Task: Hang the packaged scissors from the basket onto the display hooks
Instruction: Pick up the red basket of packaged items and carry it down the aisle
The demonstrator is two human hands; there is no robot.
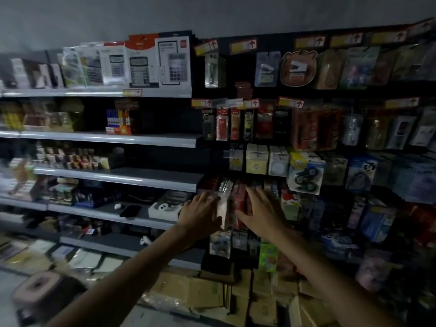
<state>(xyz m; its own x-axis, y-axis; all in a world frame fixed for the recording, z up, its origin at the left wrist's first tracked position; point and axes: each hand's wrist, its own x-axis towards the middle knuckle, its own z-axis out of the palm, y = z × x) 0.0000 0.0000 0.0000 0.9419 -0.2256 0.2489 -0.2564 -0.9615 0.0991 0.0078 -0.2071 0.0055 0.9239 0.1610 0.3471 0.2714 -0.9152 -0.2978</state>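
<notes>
The packaged scissors (224,208), a row of narrow clear packs with pale and red backing cards, hang upright and packed close together on the display hooks (226,182) of the dark panel, low on its left side, too blurred to show the blades.

1. Boxed grey-and-white calculators (139,69) stand on the top shelf, high above and left of the hands.
2. A flat black phone-like object (130,211) lies on a grey metal shelf (113,217) just left of them.
3. Brown cardboard boxes (212,293) sit on the floor below them.
</notes>
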